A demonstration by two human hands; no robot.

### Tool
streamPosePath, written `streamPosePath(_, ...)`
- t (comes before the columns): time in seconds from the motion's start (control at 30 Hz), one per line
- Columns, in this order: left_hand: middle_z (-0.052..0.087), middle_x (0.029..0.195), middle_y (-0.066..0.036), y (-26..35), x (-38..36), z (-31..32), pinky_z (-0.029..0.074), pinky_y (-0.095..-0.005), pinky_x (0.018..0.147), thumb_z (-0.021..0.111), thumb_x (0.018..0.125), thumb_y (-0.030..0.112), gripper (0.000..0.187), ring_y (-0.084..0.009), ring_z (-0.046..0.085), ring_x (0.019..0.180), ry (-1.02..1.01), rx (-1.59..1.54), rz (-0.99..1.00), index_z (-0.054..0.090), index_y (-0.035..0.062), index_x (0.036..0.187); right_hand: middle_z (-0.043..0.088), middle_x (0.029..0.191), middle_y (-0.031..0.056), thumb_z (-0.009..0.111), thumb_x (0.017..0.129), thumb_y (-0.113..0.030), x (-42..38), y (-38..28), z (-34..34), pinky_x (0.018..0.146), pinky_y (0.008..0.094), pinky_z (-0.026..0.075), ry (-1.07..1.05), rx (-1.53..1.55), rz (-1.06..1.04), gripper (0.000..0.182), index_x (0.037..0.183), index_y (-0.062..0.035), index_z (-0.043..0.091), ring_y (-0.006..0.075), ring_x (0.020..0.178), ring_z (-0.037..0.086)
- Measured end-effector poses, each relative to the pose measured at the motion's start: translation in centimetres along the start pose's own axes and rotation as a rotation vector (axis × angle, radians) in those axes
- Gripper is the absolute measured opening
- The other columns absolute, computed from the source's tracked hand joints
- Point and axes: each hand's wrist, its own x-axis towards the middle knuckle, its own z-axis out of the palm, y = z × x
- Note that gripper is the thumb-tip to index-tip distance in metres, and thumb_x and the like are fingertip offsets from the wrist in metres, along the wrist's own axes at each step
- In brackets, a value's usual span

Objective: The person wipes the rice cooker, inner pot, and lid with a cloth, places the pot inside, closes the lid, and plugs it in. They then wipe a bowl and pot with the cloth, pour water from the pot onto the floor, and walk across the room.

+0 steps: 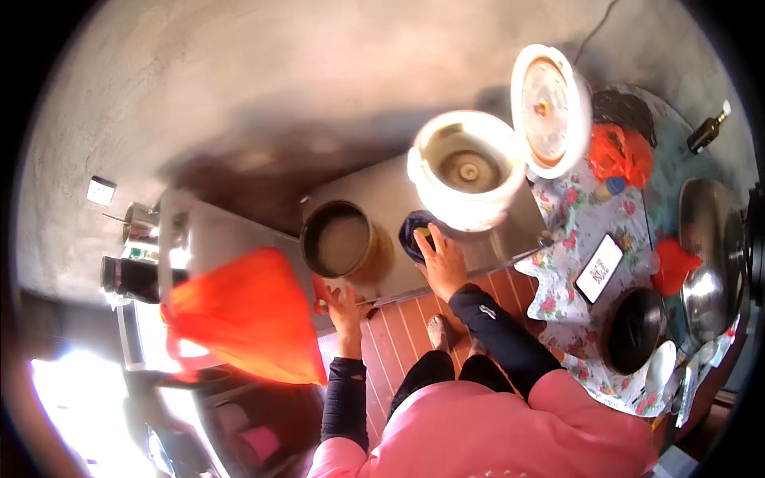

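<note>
No words or numbers can be read. At right, a black square code marks a white panel [599, 268]. An illegible white logo [487, 311] marks a dark sleeve [510, 341], lower centre.

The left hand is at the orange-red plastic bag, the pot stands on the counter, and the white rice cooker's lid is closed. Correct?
The lid of the white rice cooker isn't closed: the head view shows it open, the cooker's inside exposed. The left hand is at the orange-red plastic bag, and the pot stands on the counter.
</note>
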Motion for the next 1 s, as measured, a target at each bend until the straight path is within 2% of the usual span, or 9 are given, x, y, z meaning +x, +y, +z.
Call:
streamPosePath(0.1,0.051,0.1,-0.011,5.0,0.9,1.0,0.054,-0.0356,0.049,0.059,0.083,0.027,0.048,-0.0266,0.06,0.072,-0.028,0.037,0.047,0.033,0.0156,0.121,0.05,0.109,0.0099,0.053,0.081,-0.02,0.3,-2.1,5.3,0.066,0.0393,0.041,-0.099,-0.134,-0.061,0.03,0.11,-0.0103,0.056,0.0294,0.084,0.049)
streamPosePath(0.13,0.051,0.1,-0.011,6.0,1.7,1.1,0.054,-0.0356,0.049,0.059,0.083,0.027,0.048,-0.0266,0.06,0.072,-0.024,0.022,0.048,0.033,0.0156,0.121,0.05,0.114,0.0102,0.053,0.081,-0.02,-0.5,-3.5,6.8,0.07,0.0418,0.042,-0.127,-0.074,0.114,0.033,0.113,-0.0099,0.054,0.0291,0.088,0.049)
streamPosePath(0.2,0.05,0.104,-0.014,7.2,3.0,0.7,0.055,-0.0372,0.049,0.06,0.083,0.027,0.053,-0.0302,0.062,0.068,-0.078,-0.2,-0.187,0.028,0.0188,0.124,0.051,0.113,0.0108,0.051,0.081,-0.018,-0.8,-4.4,6.6,0.072,0.0412,0.043,-0.137,-0.072,-0.25,0.033,0.112,-0.0088,0.054,0.0291,0.09,0.049)
streamPosePath(0.33,0.05,0.11,-0.016,7.4,3.7,1.1,0.056,-0.0391,0.049,0.056,0.083,0.017,0.054,-0.0323,0.063,0.071,-0.141,-0.203,-0.326,0.026,0.0191,0.128,0.05,0.114,0.011,0.048,0.08,-0.014,4.0,-2.9,7.1,0.074,0.0406,0.043,-0.221,-0.163,-0.202,0.032,0.111,-0.009,0.055,0.0282,0.093,0.049)
streamPosePath(0.43,0.048,0.118,-0.018,7.0,3.9,1.4,0.058,-0.0394,0.051,0.042,0.077,-0.003,0.06,-0.0349,0.063,0.077,-0.101,-0.207,-0.191,0.024,0.0187,0.13,0.053,0.108,0.0084,0.05,0.078,-0.015,10.2,-0.4,9.9,0.067,0.0373,0.043,0.007,-0.372,-0.11,0.025,0.099,-0.0074,0.06,0.026,0.092,0.049)
streamPosePath(0.6,0.05,0.115,-0.019,7.3,-1.1,-0.5,0.059,-0.0408,0.052,0.042,0.075,-0.004,0.061,-0.0353,0.063,0.078,-0.064,-0.239,-0.222,0.026,0.0144,0.131,0.054,0.105,0.0068,0.049,0.077,-0.015,18.5,0.4,13.0,0.07,0.0375,0.045,0.175,-0.274,-0.004,0.023,0.095,-0.0089,0.062,0.0272,0.092,0.051)
streamPosePath(0.73,0.06,0.097,-0.02,6.3,-5.6,-3.6,0.059,-0.0414,0.054,0.043,0.073,-0.003,0.041,-0.0331,0.065,0.076,-0.079,-0.314,-0.306,0.045,-0.011,0.113,0.057,0.097,0.0149,0.051,0.075,-0.014,19.3,-3.4,16.1,0.073,0.0415,0.045,-0.183,-0.172,-0.246,0.022,0.093,-0.0069,0.06,0.0292,0.089,0.054)
streamPosePath(0.93,0.063,0.082,-0.014,7.9,-11.6,-6.8,0.055,-0.0285,0.044,0.044,0.071,-0.006,0.032,-0.0221,0.064,0.056,0.051,-0.226,-0.391,0.052,-0.007,0.102,0.056,0.102,0.0084,0.052,0.077,-0.017,8.6,-8.1,10.3,0.061,0.0384,0.05,-0.314,0.256,-0.905,0.025,0.101,-0.0147,0.059,0.0282,0.084,0.057)
streamPosePath(1.0,0.063,0.078,-0.012,8.8,-13.2,-6.5,0.052,-0.0256,0.041,0.044,0.071,-0.006,0.029,-0.0189,0.061,0.052,0.123,-0.226,-0.418,0.054,-0.0057,0.098,0.056,0.104,0.0062,0.051,0.077,-0.016,8.3,-6.6,11.3,0.065,0.0383,0.049,-0.349,0.201,-0.835,0.026,0.101,-0.0145,0.059,0.0273,0.087,0.056)
